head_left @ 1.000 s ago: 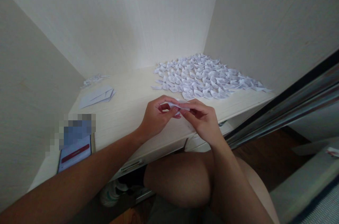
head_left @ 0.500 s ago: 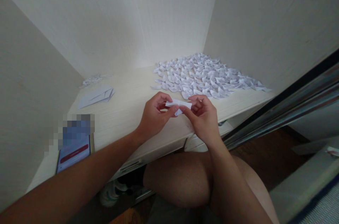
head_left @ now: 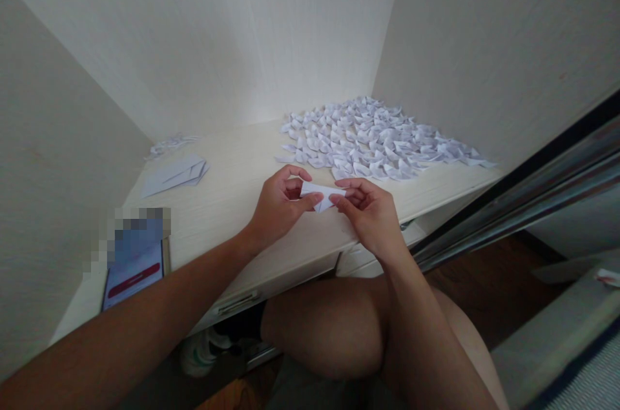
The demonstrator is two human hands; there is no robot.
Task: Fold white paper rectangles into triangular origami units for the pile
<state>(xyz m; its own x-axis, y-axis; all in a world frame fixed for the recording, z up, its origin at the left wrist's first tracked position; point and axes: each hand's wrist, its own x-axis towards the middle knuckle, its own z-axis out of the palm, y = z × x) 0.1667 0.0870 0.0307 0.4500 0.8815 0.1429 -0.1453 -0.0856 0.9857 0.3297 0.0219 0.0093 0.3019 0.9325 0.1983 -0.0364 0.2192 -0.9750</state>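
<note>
So, closest in are the person's bare legs (head_left: 324, 326), tucked at the edge of a cream-white wooden desk (head_left: 232, 158), with a white shoe with green markings (head_left: 197, 355) down in the shadow below. Over on the left there's a flat phone with a lit screen and a red bar (head_left: 133, 277) lying on the desk, its top end pixelated out. The small folded strip of white paper (head_left: 324, 192) is up in the air over the desk's front edge, between both hands: the left hand (head_left: 283, 203) pinches its left end, thumb in front, and the right hand (head_left: 369, 213) pinches the other end the same way. Beyond them, a few flat white paper pieces (head_left: 174, 176) overlap on the left, and a big spread of pointy folded white paper pieces (head_left: 368, 139) covers the right, reaching back near the pale wall (head_left: 242, 29).
</note>
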